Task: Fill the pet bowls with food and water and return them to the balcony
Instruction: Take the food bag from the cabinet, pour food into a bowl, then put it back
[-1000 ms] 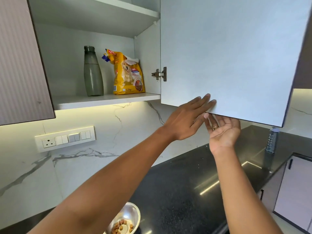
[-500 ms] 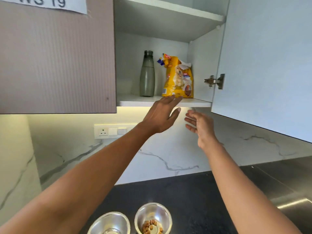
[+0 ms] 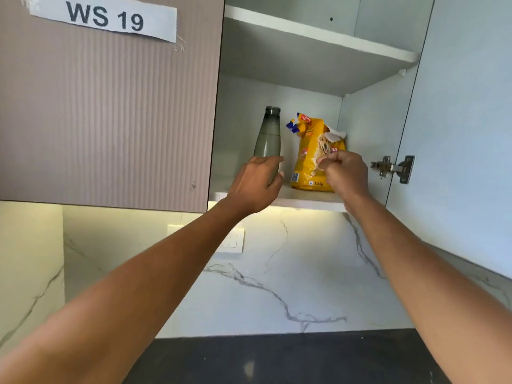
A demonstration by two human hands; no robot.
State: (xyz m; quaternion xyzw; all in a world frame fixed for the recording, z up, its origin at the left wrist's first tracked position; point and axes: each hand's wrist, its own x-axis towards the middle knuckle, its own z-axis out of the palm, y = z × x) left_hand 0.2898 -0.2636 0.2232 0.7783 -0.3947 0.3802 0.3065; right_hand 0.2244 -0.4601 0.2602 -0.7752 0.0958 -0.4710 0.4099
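Bottle of grey plastic, which I judge to be the water for the pet bowls, stands upright on the cupboard shelf, and the left hand has its fingers and thumb curled round its lower part. The right hand is just beside it, apart from the left, with its fingers bent in front of the yellow food bag. Whether it pinches the bag or only hovers there, I cannot tell. The pet bowls themselves do not show in this view. The first risk is in the grip: it sits low on a tall, smooth bottle, so the top may swing over when the bottle is lifted out with the arm stretched upward. The bottle may then slip and fall to the dark bench far below the hands. The second risk is the bag between the two hands. Its top looks torn open, and a push from the bottle or from the right knuckles could tip it and spill the food on the shelf. To the left of the left hand the edge of the closed ribbed door is near, and the bottle could knock against it on the way out. To the right of the right hand the open door hangs on its hinge. I think an arm or the head could strike it when the person steps back.
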